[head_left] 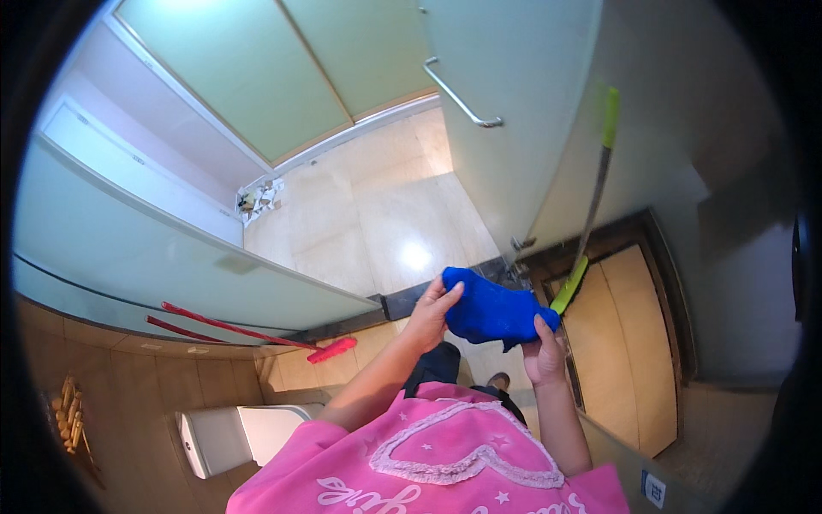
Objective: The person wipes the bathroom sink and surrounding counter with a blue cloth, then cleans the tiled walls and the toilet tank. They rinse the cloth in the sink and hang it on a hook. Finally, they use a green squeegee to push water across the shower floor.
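A bright blue cloth (498,310) is stretched between my two hands in front of my body, at about waist height. My left hand (435,313) pinches its left end, thumb on top. At the right end, my right hand (544,349) grips the other corner with the thumb over the fabric. The cloth sags a little in the middle, and a loose corner hangs from its lower edge. Fingers beneath the fabric are partly hidden.
An open glass door (514,111) with a metal handle (462,96) stands ahead on the right. A green-handled brush (591,210) leans nearby. At left are a red broom (257,332) and a white toilet (224,439). A dark threshold (342,324) crosses the floor ahead.
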`<state>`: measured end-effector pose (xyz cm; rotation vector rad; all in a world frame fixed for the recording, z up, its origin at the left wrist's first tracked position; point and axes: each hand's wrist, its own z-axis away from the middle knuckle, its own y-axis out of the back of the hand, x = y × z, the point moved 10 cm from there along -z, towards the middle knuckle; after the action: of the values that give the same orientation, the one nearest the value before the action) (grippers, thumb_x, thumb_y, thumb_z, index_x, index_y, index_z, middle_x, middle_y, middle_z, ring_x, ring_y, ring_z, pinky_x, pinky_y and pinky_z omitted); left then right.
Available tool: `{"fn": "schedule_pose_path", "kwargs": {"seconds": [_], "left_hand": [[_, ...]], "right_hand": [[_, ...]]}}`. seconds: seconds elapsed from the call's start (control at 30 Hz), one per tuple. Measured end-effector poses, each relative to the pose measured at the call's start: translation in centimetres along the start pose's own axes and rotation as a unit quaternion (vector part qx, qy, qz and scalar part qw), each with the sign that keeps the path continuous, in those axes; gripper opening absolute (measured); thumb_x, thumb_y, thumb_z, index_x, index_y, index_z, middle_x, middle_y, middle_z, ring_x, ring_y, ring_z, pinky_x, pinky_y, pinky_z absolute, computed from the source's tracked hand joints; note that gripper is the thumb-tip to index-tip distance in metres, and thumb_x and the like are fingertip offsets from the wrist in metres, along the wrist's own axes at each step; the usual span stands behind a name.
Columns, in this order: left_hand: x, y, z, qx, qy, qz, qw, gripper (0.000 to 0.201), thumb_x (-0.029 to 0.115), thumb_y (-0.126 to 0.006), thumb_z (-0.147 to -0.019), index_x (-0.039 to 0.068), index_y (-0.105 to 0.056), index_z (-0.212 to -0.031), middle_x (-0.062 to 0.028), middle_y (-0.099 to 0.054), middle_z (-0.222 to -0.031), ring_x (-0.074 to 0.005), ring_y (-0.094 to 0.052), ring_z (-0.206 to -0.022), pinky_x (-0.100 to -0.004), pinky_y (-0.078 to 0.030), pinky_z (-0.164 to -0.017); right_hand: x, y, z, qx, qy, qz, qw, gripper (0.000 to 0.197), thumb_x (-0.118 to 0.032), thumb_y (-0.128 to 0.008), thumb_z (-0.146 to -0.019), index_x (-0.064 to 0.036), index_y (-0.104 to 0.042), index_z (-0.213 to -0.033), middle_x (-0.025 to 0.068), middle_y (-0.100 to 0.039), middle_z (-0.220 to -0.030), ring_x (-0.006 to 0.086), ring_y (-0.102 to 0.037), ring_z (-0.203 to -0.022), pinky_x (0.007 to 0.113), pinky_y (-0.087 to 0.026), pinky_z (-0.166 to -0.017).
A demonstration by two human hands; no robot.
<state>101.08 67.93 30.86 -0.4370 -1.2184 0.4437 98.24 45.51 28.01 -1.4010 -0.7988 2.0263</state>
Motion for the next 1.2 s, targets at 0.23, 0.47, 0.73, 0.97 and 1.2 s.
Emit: {"fn": "schedule_pose_path", "kwargs": {"seconds": [0.23, 0.47, 0.73, 0.97, 1.2], "left_hand": [[1.9, 7.4, -7.2, -0.037, 0.312, 0.199, 0.928, 0.06, 0.054, -0.058, -0.103, 0.004, -0.058, -0.136, -0.0172, -0.069, -0.13, -0.0304, -0.069, -0.115, -0.0468, -0.054, -0.105], [9.6, 12.3, -14.3, -0.062, 0.291, 0.171, 0.939, 0.054, 0.042, -0.069, -0.1, 0.004, -0.058, -0.136, -0.0173, -0.067, -0.13, -0.0295, -0.069, -0.114, -0.046, -0.056, -0.101], [22.3, 16.4, -28.0, -0.01, 0.009, -0.164, 0.986, 0.026, 0.021, -0.069, -0.102, 0.006, -0.065, -0.124, -0.0003, -0.068, -0.106, -0.0107, -0.063, -0.095, -0.028, -0.053, -0.087], [36.1, 9.7, -37.2, -0.042, -0.243, -0.37, 0.896, 0.017, 0.011, -0.062, -0.105, 0.003, -0.066, -0.119, -0.0044, -0.067, -0.122, -0.0129, -0.059, -0.112, -0.0277, -0.045, -0.1], [44.9, 4.0, -46.2, -0.079, -0.386, -0.368, 0.842, 0.018, -0.001, -0.052, -0.106, 0.003, -0.064, -0.119, -0.0138, -0.063, -0.144, -0.0211, -0.059, -0.129, -0.0323, -0.042, -0.109]], "right_hand": [[5.2, -12.2, -10.2, -0.013, 0.027, -0.003, 1.0, 0.044, -0.01, -0.071, -0.095, -0.0045, -0.062, -0.138, 0.006, -0.067, -0.132, 0.0199, -0.062, -0.121, 0.039, -0.046, -0.11], [6.0, -23.4, -19.4, -0.07, 0.065, 0.198, 0.976, 0.027, -0.012, -0.07, -0.099, 0.0004, -0.071, -0.123, 0.0041, -0.074, -0.115, 0.0129, -0.068, -0.105, 0.031, -0.051, -0.099], [1.2, -23.0, -31.9, 0.026, 0.143, 0.479, 0.866, 0.025, -0.025, -0.076, -0.095, -0.0006, -0.077, -0.1, 0.0138, -0.075, -0.102, 0.0246, -0.071, -0.095, 0.036, -0.055, -0.09], [-7.7, -32.9, -38.4, -0.051, 0.402, 0.565, 0.719, 0.033, -0.022, -0.078, -0.09, -0.0021, -0.073, -0.115, 0.0228, -0.065, -0.13, 0.0421, -0.058, -0.124, 0.05, -0.043, -0.108], [-11.9, -37.6, -46.0, -0.021, 0.482, 0.614, 0.625, 0.042, -0.024, -0.076, -0.091, -0.0009, -0.069, -0.125, 0.0259, -0.057, -0.141, 0.0484, -0.043, -0.137, 0.056, -0.031, -0.117]]}}
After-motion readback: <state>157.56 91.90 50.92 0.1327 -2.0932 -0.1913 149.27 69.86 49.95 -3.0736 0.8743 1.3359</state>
